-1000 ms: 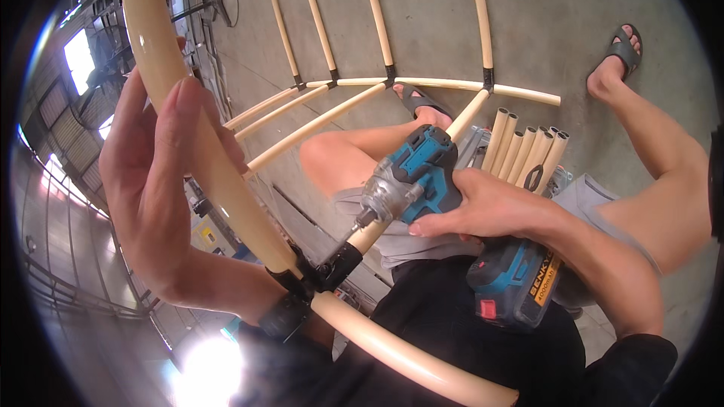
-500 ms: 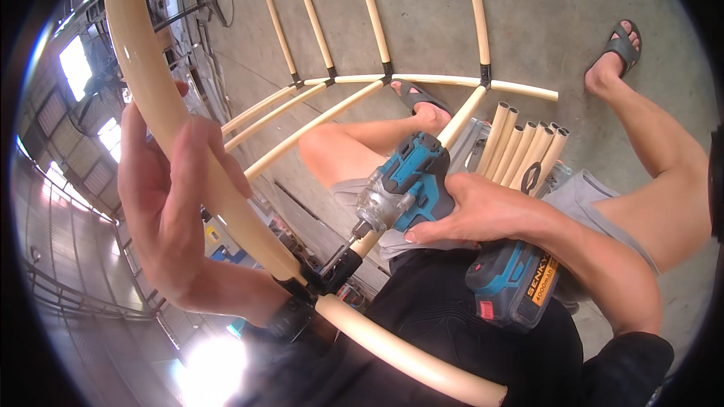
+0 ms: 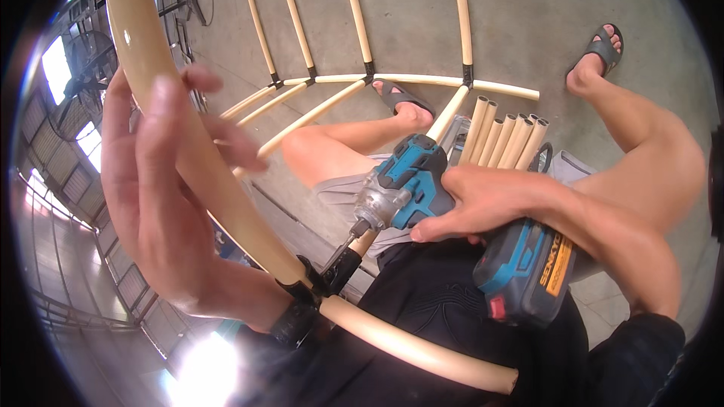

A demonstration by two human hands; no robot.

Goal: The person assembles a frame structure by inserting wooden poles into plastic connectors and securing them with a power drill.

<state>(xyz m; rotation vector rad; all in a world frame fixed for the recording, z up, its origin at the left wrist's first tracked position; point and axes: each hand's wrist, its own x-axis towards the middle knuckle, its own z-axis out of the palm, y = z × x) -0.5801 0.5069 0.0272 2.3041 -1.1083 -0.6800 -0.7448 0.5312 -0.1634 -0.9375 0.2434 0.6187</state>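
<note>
My right hand [image 3: 490, 197] is wrapped round the grip of a blue-and-grey cordless impact driver [image 3: 411, 162], its battery low by my lap. The driver's long bit [image 3: 343, 249] slants down-left to a black clamp joint [image 3: 308, 280]; whether it sits in a screw is too small to see. Rising from that joint at the left is a thick-looking beige pipe [image 3: 226, 192]. Around it my left hand [image 3: 162, 218] is loosely curled, thumb at its near side and blurred fingertips showing past its far side. Another beige pipe length [image 3: 418, 347] runs from the joint across my black shirt.
The joined beige pipe frame [image 3: 422, 78] spreads ahead over the concrete floor [image 3: 528, 0], with black joints [image 3: 467, 74]. Several loose pipes [image 3: 501, 139] stand bunched between my legs. My sandalled feet [image 3: 596, 53] are on the floor. A fan [image 3: 197, 1] stands far left.
My left hand's fingers have loosened and spread along the pipe, shifting slightly up and left. The driver stays at the black joint, tilted slightly. The background has shifted a little left in view.
</note>
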